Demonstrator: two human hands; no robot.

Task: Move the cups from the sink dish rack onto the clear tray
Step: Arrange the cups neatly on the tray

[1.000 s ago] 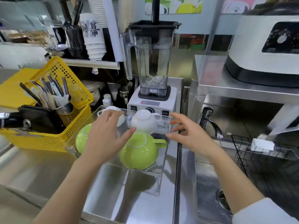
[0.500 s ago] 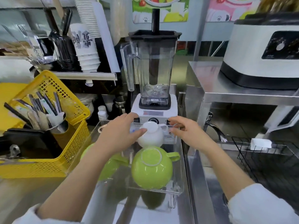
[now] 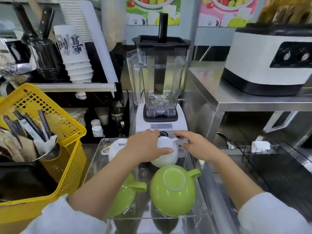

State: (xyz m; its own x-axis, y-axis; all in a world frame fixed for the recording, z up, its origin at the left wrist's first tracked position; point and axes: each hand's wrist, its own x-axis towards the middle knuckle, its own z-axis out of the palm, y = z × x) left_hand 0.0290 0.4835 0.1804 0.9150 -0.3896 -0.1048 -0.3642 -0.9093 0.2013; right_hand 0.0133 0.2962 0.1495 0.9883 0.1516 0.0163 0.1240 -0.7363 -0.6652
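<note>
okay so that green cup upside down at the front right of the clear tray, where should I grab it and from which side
Judging by its pose, take the green cup from above, fingers spread over its domed body just below the pale foot ring. It sits mouth-down on the clear tray, so the rim is unreachable. Alternatively, pinch the handle, which sticks out toward the right rear, coming from the right.

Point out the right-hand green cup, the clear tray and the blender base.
right-hand green cup (image 3: 172, 196): head view, on its upturned side wall.
clear tray (image 3: 194, 217): head view, on its near rim.
blender base (image 3: 162, 126): head view, on its front label.
</note>
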